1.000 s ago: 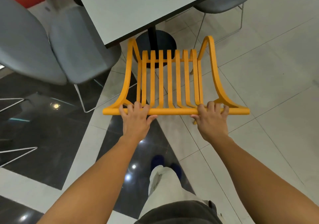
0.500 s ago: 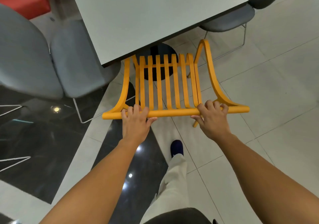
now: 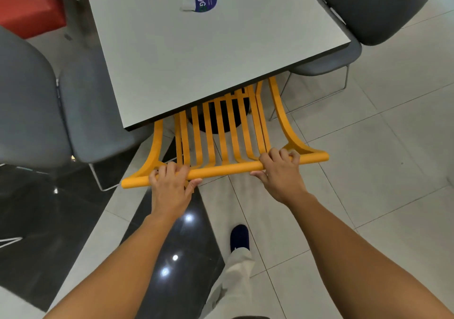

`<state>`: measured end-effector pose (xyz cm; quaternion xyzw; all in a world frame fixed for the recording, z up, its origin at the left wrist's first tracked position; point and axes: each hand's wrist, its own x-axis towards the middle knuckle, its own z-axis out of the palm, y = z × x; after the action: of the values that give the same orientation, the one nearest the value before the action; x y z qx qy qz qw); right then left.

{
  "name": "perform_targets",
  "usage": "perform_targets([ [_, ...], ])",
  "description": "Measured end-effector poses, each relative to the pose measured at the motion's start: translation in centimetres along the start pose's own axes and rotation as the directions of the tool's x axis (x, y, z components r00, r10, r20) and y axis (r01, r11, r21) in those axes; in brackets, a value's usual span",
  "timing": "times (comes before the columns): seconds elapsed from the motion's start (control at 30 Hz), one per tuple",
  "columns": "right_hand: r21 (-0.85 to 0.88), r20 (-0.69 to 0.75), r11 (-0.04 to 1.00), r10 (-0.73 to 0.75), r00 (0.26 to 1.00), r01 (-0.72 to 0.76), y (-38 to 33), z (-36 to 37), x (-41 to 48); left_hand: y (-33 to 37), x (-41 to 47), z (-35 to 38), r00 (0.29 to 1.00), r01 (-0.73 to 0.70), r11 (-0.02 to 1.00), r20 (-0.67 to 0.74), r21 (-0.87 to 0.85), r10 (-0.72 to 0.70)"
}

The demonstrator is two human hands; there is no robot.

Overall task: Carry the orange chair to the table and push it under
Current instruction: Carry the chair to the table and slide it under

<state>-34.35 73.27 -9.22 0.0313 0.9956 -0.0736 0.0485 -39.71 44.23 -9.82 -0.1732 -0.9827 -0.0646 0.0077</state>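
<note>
The orange chair (image 3: 222, 137) has a slatted back and a round top rail. Its front part is hidden beneath the near edge of the grey table (image 3: 196, 56); only the slats and the top rail show. My left hand (image 3: 170, 186) grips the top rail near its left end. My right hand (image 3: 280, 171) grips the same rail toward its right end. Both arms reach forward from the bottom of the view.
A grey chair (image 3: 44, 107) stands close on the left, touching the table's corner area. Another grey chair (image 3: 368, 6) sits at the table's right side. The black table base (image 3: 218, 119) shows behind the slats. A round sticker (image 3: 204, 0) lies on the tabletop. My foot (image 3: 239, 237) is below.
The chair has slid forward, its seat going from in front of the table to beneath the table edge. Both hands kept their grip on the rail, and I stepped closer.
</note>
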Motion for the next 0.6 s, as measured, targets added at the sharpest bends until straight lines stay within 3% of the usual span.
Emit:
perform_targets([
  [0.13,0.036,-0.055,0.999,-0.009,0.998,0.011,-0.2,-0.8,3.1,-1.3,2.9,-0.2,1.0,0.008,0.999,-0.02,-0.031,-0.009],
  [0.6,0.074,-0.092,0.996,-0.035,0.995,0.042,0.9,0.8,1.4,-0.3,1.2,0.4,1.0,0.023,0.999,0.02,0.039,-0.024],
])
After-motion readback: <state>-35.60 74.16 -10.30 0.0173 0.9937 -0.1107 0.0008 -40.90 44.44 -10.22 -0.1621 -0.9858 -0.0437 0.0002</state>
